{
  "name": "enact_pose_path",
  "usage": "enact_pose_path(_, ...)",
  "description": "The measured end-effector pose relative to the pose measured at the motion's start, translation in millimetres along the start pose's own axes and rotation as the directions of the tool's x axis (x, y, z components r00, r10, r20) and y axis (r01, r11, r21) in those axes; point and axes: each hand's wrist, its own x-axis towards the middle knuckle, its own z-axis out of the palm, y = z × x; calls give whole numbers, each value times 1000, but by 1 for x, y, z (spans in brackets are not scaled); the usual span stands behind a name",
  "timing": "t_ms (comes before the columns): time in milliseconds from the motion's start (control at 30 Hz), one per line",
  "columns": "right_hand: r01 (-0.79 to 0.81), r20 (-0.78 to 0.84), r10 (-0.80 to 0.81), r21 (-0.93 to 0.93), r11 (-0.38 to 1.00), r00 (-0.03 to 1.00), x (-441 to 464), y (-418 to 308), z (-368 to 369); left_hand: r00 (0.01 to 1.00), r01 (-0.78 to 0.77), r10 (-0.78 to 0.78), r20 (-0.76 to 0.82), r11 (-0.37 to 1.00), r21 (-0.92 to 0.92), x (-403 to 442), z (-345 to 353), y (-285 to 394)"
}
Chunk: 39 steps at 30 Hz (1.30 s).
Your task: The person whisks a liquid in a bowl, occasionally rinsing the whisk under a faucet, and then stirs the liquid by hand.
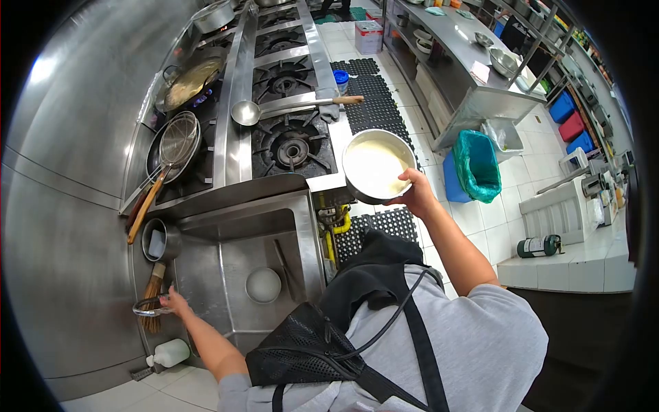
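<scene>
Out over the floor beside the stove, my right hand (417,195) grips the rim of a round metal pot (376,165), thumb over the edge. Pale, creamy liquid fills much of the pot. My left hand (178,303) reaches across the sink (223,275) to the curved metal tap (147,307) at its left wall, with fingers closed at the tap's end. A straw brush (155,285) stands behind the tap. Down in the sink lie a small round bowl (263,285) and a long thin utensil (283,264).
A ladle (295,106) rests across the stove (292,147). Strainers (180,139) and a wok (195,81) sit on the left burners. A lined blue bin (458,175) stands on the tiled floor at right. A white bottle (169,353) lies by the sink's near corner.
</scene>
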Motion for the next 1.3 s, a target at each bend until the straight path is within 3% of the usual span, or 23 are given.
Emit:
enact_pose_path(67,-5,2,5,2,1000,1000,1,2,0,984,-159,171,-50,970,183,-23,7,1)
enact_pose_path(100,-8,-12,8,11,1000,1000,2,3,0,980,-195,199,24,922,334,-24,4,2)
enact_pose_path(133,-14,-24,14,15,1000,1000,2,3,0,981,-189,192,23,923,334,-28,3,1)
enact_pose_path(200,-38,3,38,-5,999,999,4,3,2,868,-497,244,433,375,783,-40,2,-4)
enact_pose_path(233,-55,27,56,-14,998,998,6,3,5,878,-479,231,420,379,792,-48,3,-2)
enact_pose_path(333,-72,128,81,-69,995,988,7,2,24,678,-431,150,719,874,224,-85,20,12)
enact_pose_path(367,-90,172,105,-93,992,979,10,4,32,659,-438,224,718,890,125,-119,30,27)
enact_pose_path(400,-121,206,143,-115,986,968,13,9,40,616,-243,202,761,968,-60,-136,51,23)
enact_pose_path(500,-162,316,222,-205,965,922,28,21,68,500,62,221,837,955,-289,-241,60,92)
enact_pose_path(567,-204,411,305,-271,941,859,35,31,94,399,178,223,890,933,-313,-284,59,121)
enact_pose_path(633,-236,502,383,-333,913,775,44,46,119,341,490,202,918,795,-357,-317,52,146)
enact_pose_path(733,-253,590,472,-418,873,655,52,69,156,325,639,398,858,576,-509,-336,43,159)
enact_pose_path(833,-203,627,576,-565,800,525,66,86,192,483,572,260,836,629,-527,-330,31,151)
enact_pose_path(900,-182,623,649,-645,742,436,76,91,217,584,621,173,793,535,-573,-333,21,142)
enact_pose_path(933,398,785,347,-575,715,512,80,95,230,630,664,95,771,450,-598,-334,16,136)
enact_pose_path(967,845,931,30,-342,411,363,83,99,244,664,649,82,743,431,-627,-334,14,130)
enact_pose_path(1000,945,964,-163,-156,289,209,64,71,268,722,594,47,690,469,-654,-333,15,121)
enact_pose_path(1067,934,978,-206,44,355,32,52,54,305,786,540,-8,618,496,-681,-337,12,113)
enact_pose_path(1100,873,990,-112,126,471,-82,46,56,318,818,519,-36,574,477,-709,-340,11,113)
enact_pose_path(1133,860,983,134,38,508,-123,41,64,330,845,497,-63,531,461,-735,-342,10,113)
enact_pose_path(1200,901,879,378,120,416,-291,43,91,350,870,465,-88,485,473,-748,-341,6,113)
enact_pose_path(1233,898,870,383,135,419,-310,42,104,356,883,446,-106,457,494,-747,-341,5,113)
enact_pose_path(1300,909,806,421,360,210,-416,37,124,365,895,427,-105,434,482,-765,-342,1,114)
